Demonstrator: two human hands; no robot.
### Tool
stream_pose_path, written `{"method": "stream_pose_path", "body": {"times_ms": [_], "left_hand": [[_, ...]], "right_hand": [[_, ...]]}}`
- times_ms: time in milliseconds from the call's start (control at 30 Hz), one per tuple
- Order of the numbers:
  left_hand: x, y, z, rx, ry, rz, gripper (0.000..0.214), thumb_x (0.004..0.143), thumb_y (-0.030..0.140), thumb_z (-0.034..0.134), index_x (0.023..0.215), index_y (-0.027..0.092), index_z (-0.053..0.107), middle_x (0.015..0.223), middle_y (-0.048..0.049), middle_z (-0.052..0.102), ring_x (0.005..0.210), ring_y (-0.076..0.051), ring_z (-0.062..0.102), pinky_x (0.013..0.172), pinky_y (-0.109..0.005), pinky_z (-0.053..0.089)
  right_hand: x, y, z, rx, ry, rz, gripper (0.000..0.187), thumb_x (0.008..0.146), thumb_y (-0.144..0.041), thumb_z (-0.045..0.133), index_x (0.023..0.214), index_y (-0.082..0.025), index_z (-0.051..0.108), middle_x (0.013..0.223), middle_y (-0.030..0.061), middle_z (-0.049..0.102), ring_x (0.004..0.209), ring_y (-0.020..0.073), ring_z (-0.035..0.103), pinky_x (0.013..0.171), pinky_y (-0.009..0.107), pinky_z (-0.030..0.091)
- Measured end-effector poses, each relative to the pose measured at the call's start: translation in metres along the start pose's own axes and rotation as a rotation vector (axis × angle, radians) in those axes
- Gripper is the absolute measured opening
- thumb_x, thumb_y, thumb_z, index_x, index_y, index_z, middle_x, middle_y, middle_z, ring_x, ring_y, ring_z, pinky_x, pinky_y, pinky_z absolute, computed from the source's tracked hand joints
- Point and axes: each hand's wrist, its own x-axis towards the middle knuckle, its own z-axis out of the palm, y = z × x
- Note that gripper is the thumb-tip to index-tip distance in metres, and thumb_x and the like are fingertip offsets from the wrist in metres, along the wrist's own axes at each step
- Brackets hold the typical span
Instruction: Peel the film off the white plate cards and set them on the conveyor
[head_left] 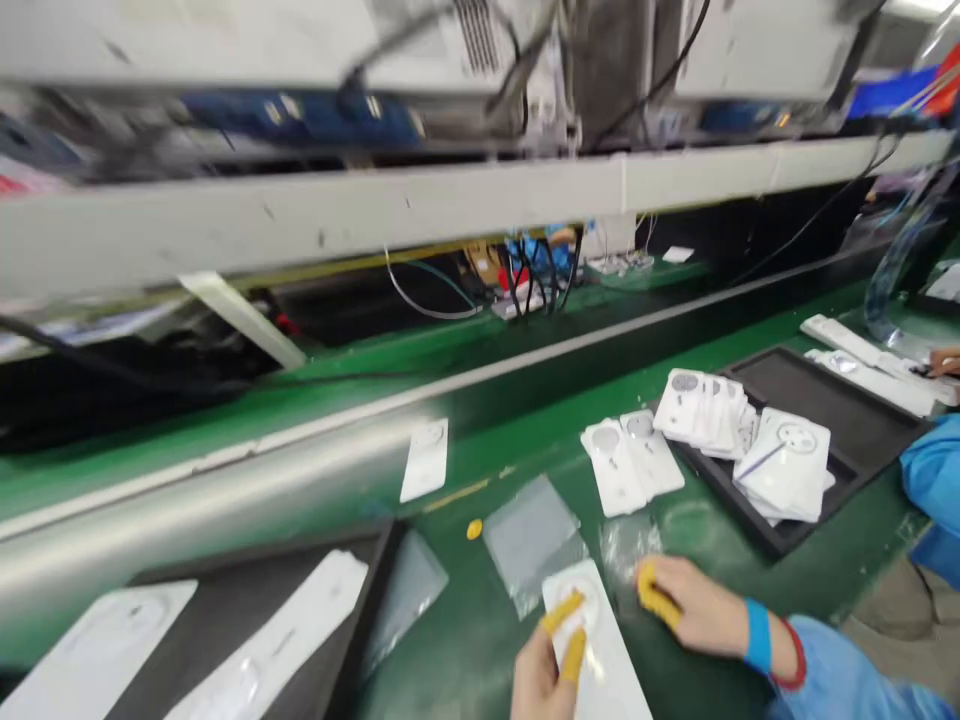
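My left hand (pixel 546 655), with yellow finger cots on two fingers, grips a long white panel (pixel 611 665) with a round ring near its far end. The fingertips rest on its face by the ring. To its right, my right hand (pixel 694 603) is closed, also wearing yellow finger cots. Its fingertips are at the edge of a crumpled clear plastic film (pixel 628 545); whether they pinch it is blurred. Translucent plastic bags (pixel 531 530) lie just beyond the panel. A loose yellow finger cot (pixel 474 529) sits beside them on the green bench (pixel 465 610).
At left, a black tray (pixel 300 590) holds long white panels. A black tray (pixel 840 400) on the right carries stacked white cards (pixel 787 455), with two more cards (pixel 630 460) beside it. One white card (pixel 425 460) lies by the metal rail. A co-worker's blue sleeve (pixel 934 475) shows at right.
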Motion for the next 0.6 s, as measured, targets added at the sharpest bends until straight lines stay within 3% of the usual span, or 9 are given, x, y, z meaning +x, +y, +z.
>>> {"method": "stream_pose_path", "body": {"times_ms": [67, 100, 167, 200, 267, 367, 433, 600], "left_hand": [[-0.006, -0.007, -0.006, -0.077, 0.098, 0.031, 0.063, 0.069, 0.044, 0.081, 0.124, 0.021, 0.061, 0.105, -0.0099, 0.074, 0.103, -0.027, 0.068, 0.085, -0.034, 0.056], [-0.009, -0.006, -0.008, -0.103, 0.107, 0.027, 0.080, 0.069, 0.045, 0.081, 0.138, 0.023, 0.048, 0.096, -0.0077, 0.076, 0.090, -0.025, 0.072, 0.074, -0.032, 0.059], [-0.016, 0.001, -0.005, -0.113, 0.129, 0.016, 0.098, 0.074, 0.046, 0.077, 0.152, 0.025, 0.023, 0.078, -0.0014, 0.076, 0.066, -0.020, 0.071, 0.058, -0.027, 0.058], [-0.019, 0.007, -0.001, -0.099, 0.137, 0.007, 0.097, 0.075, 0.046, 0.076, 0.153, 0.024, 0.021, 0.072, 0.0005, 0.075, 0.059, -0.018, 0.069, 0.054, -0.025, 0.057], [-0.024, 0.020, 0.009, -0.058, 0.113, -0.005, 0.085, 0.075, 0.046, 0.076, 0.146, 0.020, 0.039, 0.070, -0.0005, 0.075, 0.057, -0.018, 0.069, 0.055, -0.025, 0.057], [-0.033, 0.033, 0.023, -0.023, 0.014, 0.003, 0.051, 0.072, 0.047, 0.078, 0.113, 0.017, 0.070, 0.080, -0.0065, 0.078, 0.068, -0.022, 0.073, 0.062, -0.028, 0.060], [-0.037, 0.038, 0.029, -0.012, 0.006, 0.027, 0.038, 0.073, 0.046, 0.077, 0.100, 0.019, 0.075, 0.081, -0.0067, 0.079, 0.068, -0.023, 0.074, 0.061, -0.028, 0.061], [-0.040, 0.040, 0.035, 0.060, 0.001, 0.127, 0.025, 0.076, 0.034, 0.075, 0.097, 0.020, 0.076, 0.072, -0.0029, 0.078, 0.058, -0.019, 0.071, 0.058, -0.025, 0.059]], "right_hand": [[-0.008, 0.004, -0.012, 0.092, 0.001, 0.104, 0.022, 0.096, -0.032, 0.049, 0.085, -0.018, 0.061, 0.089, 0.0074, 0.066, 0.079, 0.0168, 0.065, 0.066, 0.028, 0.056], [-0.008, 0.003, -0.019, 0.146, 0.037, 0.152, 0.020, 0.095, -0.033, 0.050, 0.086, -0.018, 0.061, 0.098, 0.0094, 0.066, 0.087, 0.0181, 0.066, 0.070, 0.029, 0.057], [-0.002, -0.010, -0.030, 0.262, 0.196, 0.184, 0.015, 0.093, -0.032, 0.057, 0.086, -0.020, 0.062, 0.111, 0.0108, 0.064, 0.101, 0.0202, 0.065, 0.084, 0.034, 0.056], [0.003, -0.021, -0.033, 0.290, 0.275, 0.163, 0.012, 0.091, -0.031, 0.059, 0.086, -0.020, 0.062, 0.114, 0.0106, 0.063, 0.106, 0.0209, 0.064, 0.092, 0.037, 0.054], [0.012, -0.050, -0.033, 0.267, 0.360, 0.077, 0.007, 0.090, -0.026, 0.062, 0.086, -0.022, 0.064, 0.118, 0.0105, 0.061, 0.111, 0.0223, 0.061, 0.101, 0.042, 0.048], [0.023, -0.085, -0.023, 0.179, 0.366, -0.079, 0.005, 0.091, -0.022, 0.060, 0.090, -0.022, 0.065, 0.120, 0.0119, 0.061, 0.109, 0.0238, 0.061, 0.096, 0.043, 0.051], [0.027, -0.094, -0.017, 0.146, 0.364, -0.145, 0.006, 0.091, -0.020, 0.059, 0.093, -0.022, 0.064, 0.119, 0.0127, 0.060, 0.107, 0.0242, 0.062, 0.090, 0.042, 0.054], [0.028, -0.091, -0.017, 0.083, 0.380, -0.202, 0.006, 0.093, -0.022, 0.057, 0.094, -0.024, 0.063, 0.115, 0.0119, 0.061, 0.107, 0.0261, 0.060, 0.089, 0.046, 0.054]]}}
